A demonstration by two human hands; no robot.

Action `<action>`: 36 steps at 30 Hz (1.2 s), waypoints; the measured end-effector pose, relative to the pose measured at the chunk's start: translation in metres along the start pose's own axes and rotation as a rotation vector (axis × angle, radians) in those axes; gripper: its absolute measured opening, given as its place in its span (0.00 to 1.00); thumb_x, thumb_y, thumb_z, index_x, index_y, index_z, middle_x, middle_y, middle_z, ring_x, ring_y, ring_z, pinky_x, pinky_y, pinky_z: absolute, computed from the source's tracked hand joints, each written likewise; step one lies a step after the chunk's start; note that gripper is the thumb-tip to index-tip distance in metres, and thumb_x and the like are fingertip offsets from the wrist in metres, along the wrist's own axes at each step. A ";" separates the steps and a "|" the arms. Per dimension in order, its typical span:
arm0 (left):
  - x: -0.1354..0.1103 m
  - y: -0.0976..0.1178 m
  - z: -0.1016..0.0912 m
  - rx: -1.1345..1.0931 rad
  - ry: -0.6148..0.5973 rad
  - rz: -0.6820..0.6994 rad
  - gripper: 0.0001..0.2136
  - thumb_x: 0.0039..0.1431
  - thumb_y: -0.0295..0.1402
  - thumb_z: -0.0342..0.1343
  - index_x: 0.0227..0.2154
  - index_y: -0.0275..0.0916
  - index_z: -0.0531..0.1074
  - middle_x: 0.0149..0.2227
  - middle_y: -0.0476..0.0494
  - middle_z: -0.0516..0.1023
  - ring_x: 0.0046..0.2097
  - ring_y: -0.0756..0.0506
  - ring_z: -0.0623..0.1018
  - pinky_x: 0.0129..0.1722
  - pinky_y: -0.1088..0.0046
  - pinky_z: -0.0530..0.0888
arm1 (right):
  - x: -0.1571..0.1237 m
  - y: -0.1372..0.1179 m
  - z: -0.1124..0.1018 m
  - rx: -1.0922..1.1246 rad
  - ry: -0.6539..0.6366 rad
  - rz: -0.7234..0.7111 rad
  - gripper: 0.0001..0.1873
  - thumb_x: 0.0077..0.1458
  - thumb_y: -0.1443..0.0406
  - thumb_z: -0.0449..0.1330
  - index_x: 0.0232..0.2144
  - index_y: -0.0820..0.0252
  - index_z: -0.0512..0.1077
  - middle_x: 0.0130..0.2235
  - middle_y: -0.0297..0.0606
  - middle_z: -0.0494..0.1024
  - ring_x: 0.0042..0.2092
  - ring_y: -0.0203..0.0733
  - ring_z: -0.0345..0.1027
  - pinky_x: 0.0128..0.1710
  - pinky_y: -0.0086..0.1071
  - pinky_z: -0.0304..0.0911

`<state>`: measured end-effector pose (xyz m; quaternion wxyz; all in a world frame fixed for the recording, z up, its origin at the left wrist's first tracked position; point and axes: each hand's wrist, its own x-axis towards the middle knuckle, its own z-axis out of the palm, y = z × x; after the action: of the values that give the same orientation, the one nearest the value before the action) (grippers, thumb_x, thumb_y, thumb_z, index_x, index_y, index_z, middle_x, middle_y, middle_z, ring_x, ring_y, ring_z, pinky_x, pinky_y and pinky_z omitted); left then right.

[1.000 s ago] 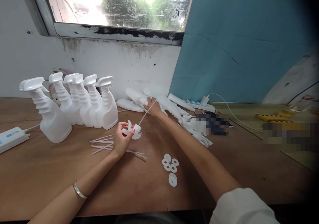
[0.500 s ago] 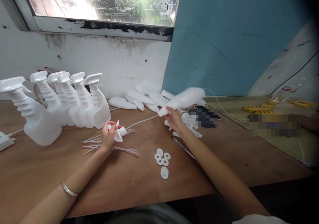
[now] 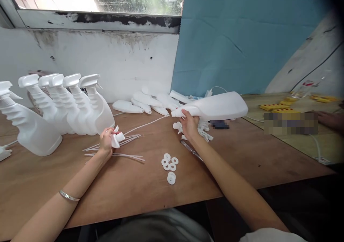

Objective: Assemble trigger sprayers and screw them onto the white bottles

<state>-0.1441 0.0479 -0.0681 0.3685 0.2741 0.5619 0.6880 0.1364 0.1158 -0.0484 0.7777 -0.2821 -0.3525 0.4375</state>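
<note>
My left hand (image 3: 106, 141) is closed around a white trigger spray head (image 3: 117, 138). From the spray head a thin dip tube (image 3: 146, 124) runs right, its tip close to the mouth of a white bottle (image 3: 221, 106); I cannot tell whether it touches. The bottle lies nearly level in the air, and my right hand (image 3: 190, 124) grips it by the neck. Beneath my left hand several loose tubes (image 3: 129, 156) lie on the wooden table (image 3: 129, 191). White ring washers (image 3: 169, 165) are spread nearer to me.
Several bottles with spray heads (image 3: 92, 109) stand at the left. Loose bottles (image 3: 127, 107) lie by the wall, and more spray heads (image 3: 205, 134) lie behind my right wrist, near a metal tool (image 3: 191, 150). Another person's hand (image 3: 330, 119) shows at far right, near yellow pieces (image 3: 286, 110).
The bottle in my right hand has swung out to the right and levelled, its mouth still near the tube's tip. My view has shifted slightly, and both hands keep their hold.
</note>
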 end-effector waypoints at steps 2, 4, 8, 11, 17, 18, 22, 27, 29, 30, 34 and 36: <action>0.000 -0.001 0.000 0.003 -0.024 -0.033 0.07 0.33 0.31 0.49 0.21 0.37 0.63 0.17 0.51 0.69 0.18 0.50 0.67 0.18 0.76 0.65 | 0.001 0.001 -0.002 0.012 0.010 0.008 0.14 0.37 0.68 0.63 0.29 0.58 0.64 0.32 0.31 0.73 0.39 0.38 0.70 0.40 0.33 0.67; 0.000 -0.001 0.001 0.004 -0.043 -0.061 0.07 0.32 0.31 0.49 0.21 0.37 0.63 0.17 0.51 0.69 0.18 0.51 0.67 0.18 0.76 0.65 | 0.001 0.001 -0.003 -0.005 -0.007 0.025 0.14 0.37 0.68 0.62 0.29 0.58 0.64 0.32 0.31 0.73 0.39 0.38 0.70 0.39 0.33 0.67; 0.000 0.000 0.001 -0.007 -0.057 -0.085 0.08 0.32 0.30 0.48 0.22 0.36 0.63 0.17 0.51 0.69 0.18 0.51 0.67 0.18 0.76 0.65 | -0.003 0.002 -0.001 -0.050 -0.079 0.040 0.12 0.38 0.68 0.62 0.29 0.58 0.64 0.32 0.31 0.73 0.39 0.38 0.70 0.38 0.33 0.67; -0.001 0.001 0.001 -0.023 -0.069 -0.096 0.08 0.32 0.30 0.48 0.22 0.36 0.63 0.18 0.50 0.69 0.19 0.50 0.67 0.18 0.76 0.65 | -0.007 0.002 0.001 -0.049 -0.132 0.042 0.13 0.38 0.67 0.62 0.30 0.58 0.64 0.32 0.32 0.74 0.38 0.40 0.70 0.37 0.35 0.68; -0.004 0.003 0.001 -0.077 -0.132 -0.130 0.09 0.31 0.28 0.49 0.23 0.36 0.63 0.19 0.50 0.69 0.19 0.51 0.67 0.16 0.79 0.63 | -0.015 0.001 0.007 0.044 -0.186 0.149 0.15 0.36 0.68 0.63 0.30 0.58 0.66 0.33 0.31 0.74 0.38 0.39 0.70 0.38 0.33 0.67; -0.005 0.004 0.002 -0.091 -0.155 -0.140 0.09 0.32 0.28 0.49 0.23 0.36 0.63 0.19 0.51 0.69 0.19 0.52 0.67 0.17 0.80 0.63 | -0.018 0.000 0.009 0.051 -0.205 0.184 0.14 0.36 0.68 0.63 0.30 0.58 0.66 0.33 0.30 0.75 0.38 0.38 0.70 0.38 0.33 0.67; -0.011 0.008 0.004 -0.154 -0.248 -0.187 0.06 0.33 0.27 0.48 0.21 0.35 0.63 0.18 0.53 0.63 0.19 0.54 0.65 0.17 0.81 0.64 | -0.037 -0.004 0.020 0.055 -0.289 0.246 0.14 0.37 0.68 0.64 0.31 0.56 0.67 0.33 0.29 0.75 0.41 0.39 0.69 0.39 0.32 0.67; -0.006 0.007 0.002 -0.180 -0.195 -0.225 0.05 0.34 0.26 0.47 0.21 0.36 0.61 0.18 0.52 0.63 0.18 0.53 0.65 0.16 0.80 0.64 | -0.040 -0.006 0.024 0.073 -0.260 0.129 0.16 0.35 0.71 0.64 0.31 0.57 0.67 0.32 0.28 0.75 0.41 0.38 0.68 0.42 0.32 0.65; -0.002 0.006 0.001 -0.173 -0.157 -0.240 0.05 0.34 0.26 0.47 0.20 0.36 0.61 0.17 0.52 0.62 0.17 0.53 0.64 0.15 0.80 0.64 | -0.032 -0.006 0.020 0.093 -0.179 0.091 0.16 0.34 0.71 0.65 0.30 0.57 0.67 0.31 0.28 0.75 0.40 0.36 0.69 0.39 0.30 0.66; -0.001 0.005 0.000 -0.169 -0.144 -0.246 0.05 0.34 0.26 0.47 0.20 0.36 0.61 0.17 0.52 0.62 0.17 0.53 0.64 0.15 0.80 0.63 | -0.027 -0.006 0.018 0.106 -0.133 0.081 0.16 0.34 0.71 0.65 0.29 0.57 0.67 0.31 0.28 0.75 0.39 0.36 0.69 0.38 0.29 0.66; 0.001 0.003 -0.001 -0.157 -0.130 -0.259 0.05 0.33 0.26 0.48 0.20 0.35 0.61 0.17 0.52 0.62 0.17 0.53 0.64 0.14 0.80 0.63 | -0.012 -0.009 0.010 0.162 -0.013 0.084 0.16 0.32 0.71 0.65 0.28 0.57 0.67 0.30 0.27 0.74 0.37 0.36 0.69 0.35 0.30 0.68; 0.001 0.003 -0.001 -0.155 -0.131 -0.260 0.05 0.33 0.26 0.48 0.20 0.35 0.61 0.17 0.52 0.62 0.17 0.53 0.64 0.14 0.81 0.62 | -0.008 -0.011 0.009 0.180 0.000 0.094 0.17 0.32 0.71 0.65 0.29 0.57 0.66 0.30 0.27 0.74 0.36 0.37 0.70 0.35 0.32 0.68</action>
<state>-0.1461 0.0479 -0.0652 0.5100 0.2143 0.5128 0.6565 0.1317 0.1045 -0.0372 0.7784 -0.2274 -0.2984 0.5034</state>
